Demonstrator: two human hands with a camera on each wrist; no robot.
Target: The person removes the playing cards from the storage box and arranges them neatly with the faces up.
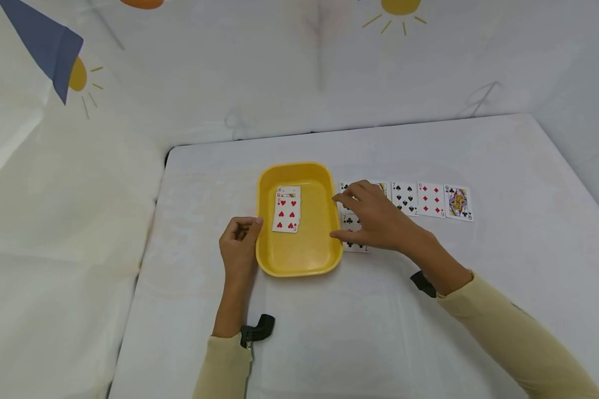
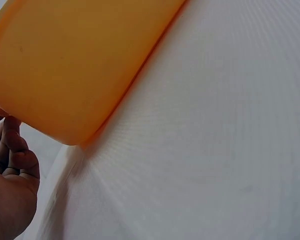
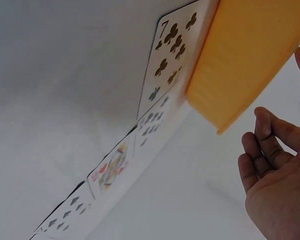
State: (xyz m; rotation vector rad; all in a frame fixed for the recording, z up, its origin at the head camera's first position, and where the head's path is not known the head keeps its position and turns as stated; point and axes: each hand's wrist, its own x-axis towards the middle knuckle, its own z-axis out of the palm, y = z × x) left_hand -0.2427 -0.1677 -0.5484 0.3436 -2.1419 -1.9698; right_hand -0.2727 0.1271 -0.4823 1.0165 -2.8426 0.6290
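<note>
the left hand (image 1: 238, 244) pinched the yellow tray (image 1: 311, 252); the right hand (image 1: 374, 219), fingers spread, hovered opposite. keeping it level seemed best for the cards (image 1: 285, 215) inside.

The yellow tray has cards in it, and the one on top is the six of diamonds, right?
Not diamonds: the head view shows the six of hearts on top of the cards in the yellow tray.

Tray (image 1: 314, 238) on the table (image 1: 379, 332), left hand (image 1: 239, 244) at its left side, right hand (image 1: 376, 221) at its right
Overlapping cards (image 1: 286, 215) lie in its left half; right of it runs a card row (image 1: 404, 198), the seven of clubs (image 3: 167, 57) on the near side of the row's left end.
</note>
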